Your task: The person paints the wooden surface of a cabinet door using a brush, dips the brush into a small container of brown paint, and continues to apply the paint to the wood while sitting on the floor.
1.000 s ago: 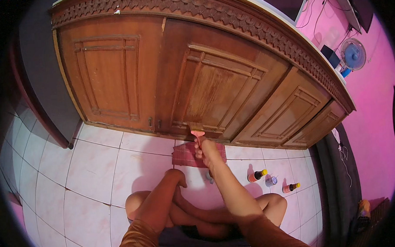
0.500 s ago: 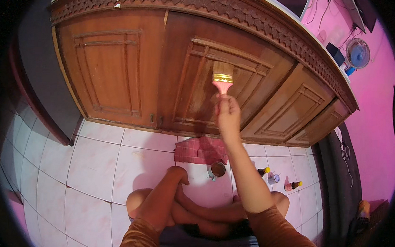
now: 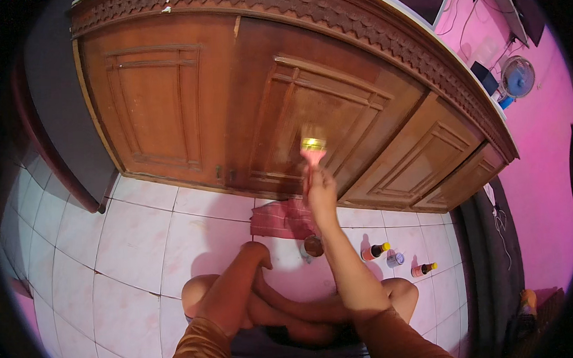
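Observation:
My right hand is closed round the handle of a pink paintbrush, whose blurred bristles are against the middle panel of a carved wooden cabinet. My left hand hangs at the end of my forearm over my crossed legs, its fingers curled down and mostly hidden. Below the brush, a cup of brown liquid stands on the floor beside a red checked cloth. To the right are two dark bottles with yellow caps and a small tin.
A dark furniture panel stands at the left. On the right are a pink wall, a blue fan with loose cables nearby, and a dark rolled mat along the tiled floor.
The brush in my right hand rose from the panel's lower part to near its top half a second ago, and now sits lower, at mid-panel. My left hand stayed in place.

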Demonstrator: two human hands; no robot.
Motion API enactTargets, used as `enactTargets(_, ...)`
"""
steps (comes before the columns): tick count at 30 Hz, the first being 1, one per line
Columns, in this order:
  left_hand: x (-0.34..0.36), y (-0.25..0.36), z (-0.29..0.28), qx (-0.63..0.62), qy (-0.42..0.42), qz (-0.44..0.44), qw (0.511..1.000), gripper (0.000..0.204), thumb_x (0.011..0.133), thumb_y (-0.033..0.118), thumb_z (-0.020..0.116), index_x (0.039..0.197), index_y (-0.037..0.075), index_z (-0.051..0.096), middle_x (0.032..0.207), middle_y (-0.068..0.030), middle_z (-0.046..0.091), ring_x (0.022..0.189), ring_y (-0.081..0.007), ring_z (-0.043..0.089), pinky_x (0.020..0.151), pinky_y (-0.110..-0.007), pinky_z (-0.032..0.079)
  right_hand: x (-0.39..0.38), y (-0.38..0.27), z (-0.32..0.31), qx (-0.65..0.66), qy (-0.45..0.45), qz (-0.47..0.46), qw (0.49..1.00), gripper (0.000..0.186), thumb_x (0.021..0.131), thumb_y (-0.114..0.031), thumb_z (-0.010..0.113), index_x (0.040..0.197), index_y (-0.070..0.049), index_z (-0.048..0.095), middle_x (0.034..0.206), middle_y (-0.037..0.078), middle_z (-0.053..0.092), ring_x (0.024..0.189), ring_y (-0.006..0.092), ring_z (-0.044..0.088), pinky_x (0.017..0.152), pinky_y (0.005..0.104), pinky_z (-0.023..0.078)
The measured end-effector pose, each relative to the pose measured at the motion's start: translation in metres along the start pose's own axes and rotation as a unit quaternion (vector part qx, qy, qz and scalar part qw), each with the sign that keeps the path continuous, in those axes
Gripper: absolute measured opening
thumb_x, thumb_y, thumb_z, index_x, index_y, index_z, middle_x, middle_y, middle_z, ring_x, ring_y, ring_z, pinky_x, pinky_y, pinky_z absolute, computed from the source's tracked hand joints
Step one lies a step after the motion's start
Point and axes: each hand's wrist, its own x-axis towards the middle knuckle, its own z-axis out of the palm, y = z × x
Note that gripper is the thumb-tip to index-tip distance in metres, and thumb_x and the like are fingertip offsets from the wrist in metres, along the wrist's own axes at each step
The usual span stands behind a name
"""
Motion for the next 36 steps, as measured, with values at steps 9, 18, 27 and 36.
enactTargets(9, -0.001, 0.001, -0.005, -0.025, -0.026, -0.017, 0.999, 0.059, 0.075, 0.055, 0.072, 0.119, 0.016, 0.068, 0.123, -0.0068, 0.066, 0.113, -0.0251, 0.062, 0.097, -0.039, 0.047, 0.02, -0.005, -0.007, -0.009, -0.005, 0.046, 0.999, 0.029, 0.102, -0.029, 0.046, 0.099, -0.004, 0.061, 0.062, -0.001, 0.05, 0.047, 0.0068, 0.041, 0.041, 0.025, 0.031)
enactTargets(18, 0.002, -0.005, 0.001, -0.007, 0.009, 0.009, 1.0, 0.061, 0.075, 0.056, 0.071, 0.116, 0.011, 0.069, 0.117, -0.0096, 0.068, 0.106, -0.0269, 0.065, 0.094, -0.038, 0.048, 0.013, -0.082, -0.002, 0.089, -0.013, 0.038, 0.995, 0.026, 0.102, -0.027, 0.045, 0.1, -0.005, 0.06, 0.061, -0.003, 0.048, 0.045, 0.0055, 0.039, 0.038, 0.0226, 0.029)
enactTargets(27, -0.002, -0.002, 0.002, 0.003, 0.013, -0.004, 1.0, 0.058, 0.077, 0.053, 0.07, 0.121, 0.016, 0.067, 0.124, -0.0062, 0.065, 0.114, -0.0267, 0.061, 0.098, -0.042, 0.046, 0.003, -0.054, 0.002, 0.037, 0.005, -0.051, 0.998, 0.025, 0.102, -0.025, 0.044, 0.099, -0.006, 0.06, 0.062, -0.002, 0.047, 0.049, 0.0052, 0.039, 0.042, 0.0231, 0.03)
enactTargets(36, -0.005, 0.005, -0.003, 0.009, 0.007, 0.015, 1.0, 0.057, 0.078, 0.053, 0.069, 0.122, 0.017, 0.067, 0.126, -0.006, 0.064, 0.116, -0.0261, 0.06, 0.098, -0.043, 0.046, 0.0, 0.076, 0.001, -0.083, -0.012, 0.061, 0.995, 0.032, 0.1, -0.028, 0.049, 0.091, -0.002, 0.064, 0.063, 0.003, 0.054, 0.055, 0.0143, 0.051, 0.053, 0.0309, 0.04)
